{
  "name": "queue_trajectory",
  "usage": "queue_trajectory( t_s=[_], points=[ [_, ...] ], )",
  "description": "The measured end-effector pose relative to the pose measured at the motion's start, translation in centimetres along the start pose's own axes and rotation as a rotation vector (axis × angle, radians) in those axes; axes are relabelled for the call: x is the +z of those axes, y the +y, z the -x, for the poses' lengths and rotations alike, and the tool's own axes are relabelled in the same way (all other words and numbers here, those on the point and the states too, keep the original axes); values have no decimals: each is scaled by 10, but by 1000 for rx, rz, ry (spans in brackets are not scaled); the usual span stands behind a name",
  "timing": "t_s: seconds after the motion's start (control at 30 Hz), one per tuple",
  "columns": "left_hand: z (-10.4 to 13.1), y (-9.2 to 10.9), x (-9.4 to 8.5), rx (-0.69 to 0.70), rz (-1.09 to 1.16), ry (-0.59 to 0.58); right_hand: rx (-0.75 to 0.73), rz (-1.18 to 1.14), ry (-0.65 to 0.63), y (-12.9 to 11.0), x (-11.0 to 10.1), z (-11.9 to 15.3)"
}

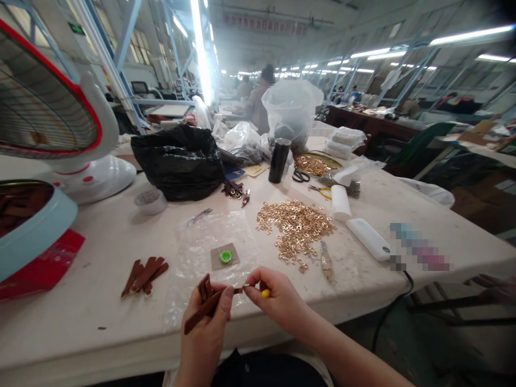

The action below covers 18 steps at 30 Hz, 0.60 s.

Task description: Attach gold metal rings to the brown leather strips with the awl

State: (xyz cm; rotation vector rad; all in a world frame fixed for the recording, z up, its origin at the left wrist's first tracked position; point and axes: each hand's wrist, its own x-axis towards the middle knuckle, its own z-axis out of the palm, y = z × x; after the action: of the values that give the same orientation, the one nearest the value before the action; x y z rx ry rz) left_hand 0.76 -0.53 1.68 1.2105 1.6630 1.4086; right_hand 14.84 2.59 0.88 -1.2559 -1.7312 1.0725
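My left hand (214, 318) is closed around several brown leather straps (200, 316), one pointing right between thumb and fingers. Pinched at that strap's right end, my right hand (276, 294) also holds a thin tool whose yellow end (265, 293) sticks out of the fingers. The tool's kind is hidden by the hand. Just beyond the hands, a small bright green cup (226, 257) sits on a grey-brown square card (218, 263). A heap of gold metal rings (296, 226) is spread to the right. More brown straps (145, 273), some with rings at their ends, lie to the left.
A fan (48, 118) and a light-blue tub (48, 231) of brown strips stand left. Behind are a black plastic bag (177, 164), a tape roll (150, 202), a black cylinder (279, 161) and scissors (300, 176). A white power bank-like device (367, 238) lies right, by a cable.
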Motion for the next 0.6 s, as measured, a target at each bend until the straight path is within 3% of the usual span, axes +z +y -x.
queue_trajectory(
  t_s=[0.1, 0.23, 0.3, 0.43, 0.6],
  points=[
    [1, -10, 0, 164, -13, 29, 41, -109, 17, 4, 10, -1],
    [-1, -27, -1, 496, -13, -18, 86, -296, 34, 7, 22, -2],
    [-2, -30, -1, 563, -53, -33, 98, -342, 53, 6, 25, -1],
    [1, -26, -1, 459, -21, -8, 114, -354, 87, 4, 27, 1],
    [-2, -23, -2, 197, -22, 72, 92, -359, 39, 3, 28, 4]
  ],
)
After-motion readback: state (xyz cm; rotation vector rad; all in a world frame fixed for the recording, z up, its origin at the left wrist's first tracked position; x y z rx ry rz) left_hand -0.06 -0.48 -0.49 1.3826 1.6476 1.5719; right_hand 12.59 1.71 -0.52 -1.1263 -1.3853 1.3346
